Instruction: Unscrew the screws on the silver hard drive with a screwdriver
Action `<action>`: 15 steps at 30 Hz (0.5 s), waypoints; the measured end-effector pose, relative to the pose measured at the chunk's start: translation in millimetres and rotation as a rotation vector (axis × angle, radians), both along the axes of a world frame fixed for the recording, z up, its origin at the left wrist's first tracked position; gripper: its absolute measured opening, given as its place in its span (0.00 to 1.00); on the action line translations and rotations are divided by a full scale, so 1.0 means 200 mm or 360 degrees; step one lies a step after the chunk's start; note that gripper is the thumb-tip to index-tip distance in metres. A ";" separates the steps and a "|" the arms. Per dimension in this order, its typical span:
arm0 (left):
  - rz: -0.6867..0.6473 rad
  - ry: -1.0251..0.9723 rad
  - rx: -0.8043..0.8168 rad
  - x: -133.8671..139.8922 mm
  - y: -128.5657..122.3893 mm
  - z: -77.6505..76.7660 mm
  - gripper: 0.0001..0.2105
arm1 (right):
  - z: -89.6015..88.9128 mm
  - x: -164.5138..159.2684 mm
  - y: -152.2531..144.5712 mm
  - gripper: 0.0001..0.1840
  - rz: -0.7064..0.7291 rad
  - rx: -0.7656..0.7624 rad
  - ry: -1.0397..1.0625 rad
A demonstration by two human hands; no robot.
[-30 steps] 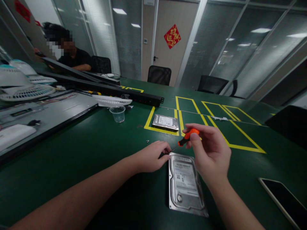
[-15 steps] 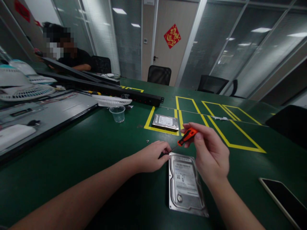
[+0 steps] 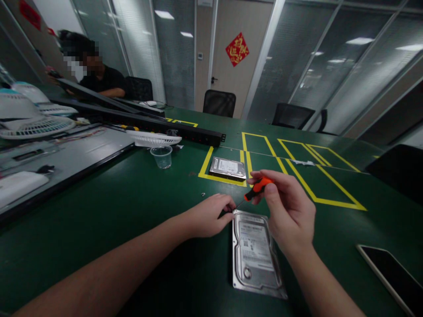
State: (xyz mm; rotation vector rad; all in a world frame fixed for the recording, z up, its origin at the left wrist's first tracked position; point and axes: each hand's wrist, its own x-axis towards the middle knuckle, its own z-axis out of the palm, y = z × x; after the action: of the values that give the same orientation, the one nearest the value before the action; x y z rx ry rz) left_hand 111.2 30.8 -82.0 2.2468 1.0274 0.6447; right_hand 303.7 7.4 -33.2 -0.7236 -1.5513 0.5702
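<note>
A silver hard drive (image 3: 253, 251) with a white label lies flat on the green table in front of me. My right hand (image 3: 291, 211) is closed round the orange and black handle of a screwdriver (image 3: 257, 188). The screwdriver slants down to the left, its tip at the drive's far left corner. At that same corner is my left hand (image 3: 213, 215), fingers curled and thumb against the drive's edge. The fingertips partly hide the screwdriver tip and whatever is under it. Small screws (image 3: 203, 194) lie on the table beyond my left hand.
A second hard drive (image 3: 228, 168) sits inside a yellow tape outline. To its left stand a clear plastic cup (image 3: 161, 157) and a long black bar (image 3: 198, 135). A phone (image 3: 391, 275) lies at right. A flat panel (image 3: 82, 152), fans and a seated person are at left.
My right fingers and the screwdriver handle have shifted very slightly. The left hand and the hard drive have stayed in place.
</note>
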 end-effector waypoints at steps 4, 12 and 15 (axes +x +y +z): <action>-0.0002 -0.0002 0.0006 0.00 0.00 0.00 0.05 | 0.00 0.01 -0.01 0.14 0.0030 -0.0036 0.0020; -0.0003 -0.0019 0.0005 0.00 0.00 -0.01 0.06 | 0.02 -0.02 -0.01 0.11 -0.0114 0.0032 0.0057; 0.0003 -0.0013 -0.0005 0.00 0.00 0.00 0.05 | 0.01 -0.02 -0.01 0.12 -0.0074 0.0022 0.0054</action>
State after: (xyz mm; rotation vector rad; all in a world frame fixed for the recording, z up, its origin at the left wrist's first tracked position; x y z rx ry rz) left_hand 110.8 30.7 -82.6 2.2391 1.0261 0.6521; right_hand 299.5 5.8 -30.5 -0.7340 -1.5017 0.5339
